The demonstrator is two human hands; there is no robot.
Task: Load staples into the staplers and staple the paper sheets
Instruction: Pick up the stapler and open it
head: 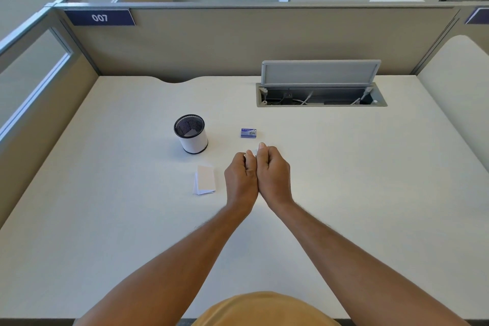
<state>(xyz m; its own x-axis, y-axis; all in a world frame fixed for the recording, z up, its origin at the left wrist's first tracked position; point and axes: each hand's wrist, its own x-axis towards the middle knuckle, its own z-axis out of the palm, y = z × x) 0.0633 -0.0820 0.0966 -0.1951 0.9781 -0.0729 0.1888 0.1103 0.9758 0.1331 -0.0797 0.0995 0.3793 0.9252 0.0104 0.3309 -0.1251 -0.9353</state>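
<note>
Centrally, both hands are being held together above the table (344, 180), knuckles touching: the left hand (241, 177) and the right hand (274, 173) are curled, and a small pale item, too hidden to be named, is being pinched between their fingertips (262, 146); the grip of each hand is therefore being kept pressed together round it. A staple box (248, 133) is lying just beyond the hands, and the paper sheets (205, 180) are resting in a small stack just left of the left hand. A mesh cup (191, 133) is standing farther left; whether staplers are being stored in it cannot be told. Staple strips are being judged light, stiff and brittle, best taken by their long sides; the sheets are being judged thin and limp, best pinched at a corner.
</note>
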